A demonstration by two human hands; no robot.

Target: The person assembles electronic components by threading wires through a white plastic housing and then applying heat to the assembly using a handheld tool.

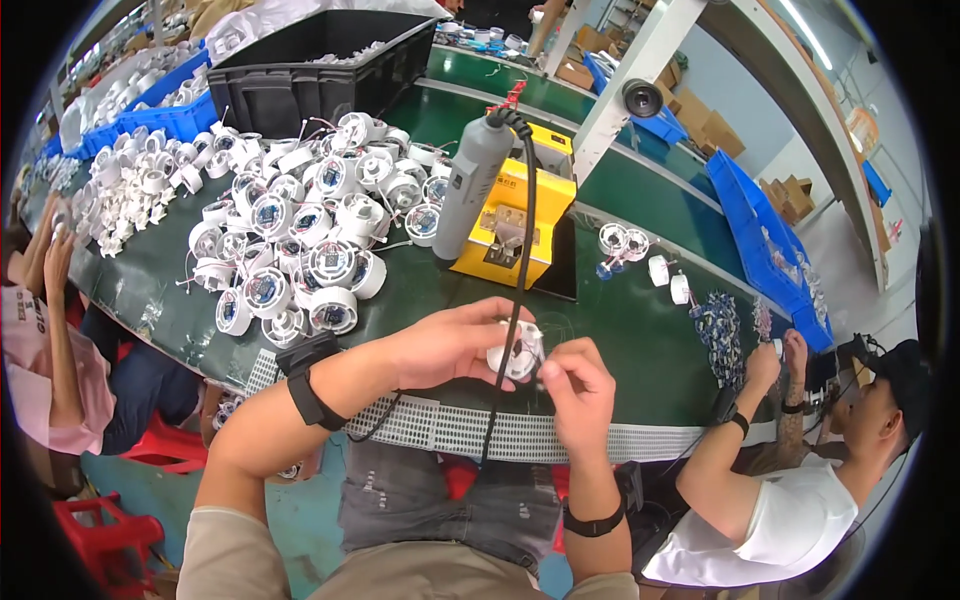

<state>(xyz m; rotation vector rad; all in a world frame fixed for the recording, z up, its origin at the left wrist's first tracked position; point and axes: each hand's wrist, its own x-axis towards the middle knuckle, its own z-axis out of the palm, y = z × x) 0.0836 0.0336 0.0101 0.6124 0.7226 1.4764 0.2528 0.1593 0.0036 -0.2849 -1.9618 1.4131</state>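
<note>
Over the near edge of the green table, my left hand (pixel 445 345) grips a round white plastic housing (pixel 528 366), fingers around its left side. My right hand (pixel 580 388) is closed in a pinch just right of the housing; thin strands show by its fingertips, but what it pinches is too small to name. A black cable (pixel 528 200) hangs in front of the housing and partly hides it. Beyond my hands, a grey electric screwdriver (pixel 474 185) hangs upright beside a yellow machine (pixel 535 215).
A heap of white housings with circuit boards (pixel 300 240) covers the table's left side. Behind it stand a black crate (pixel 300 95) and a blue bin (pixel 180 95). Small blue boards (pixel 718 335) lie at right, near a co-worker (pixel 790 490). Another person (pixel 60 370) sits at left.
</note>
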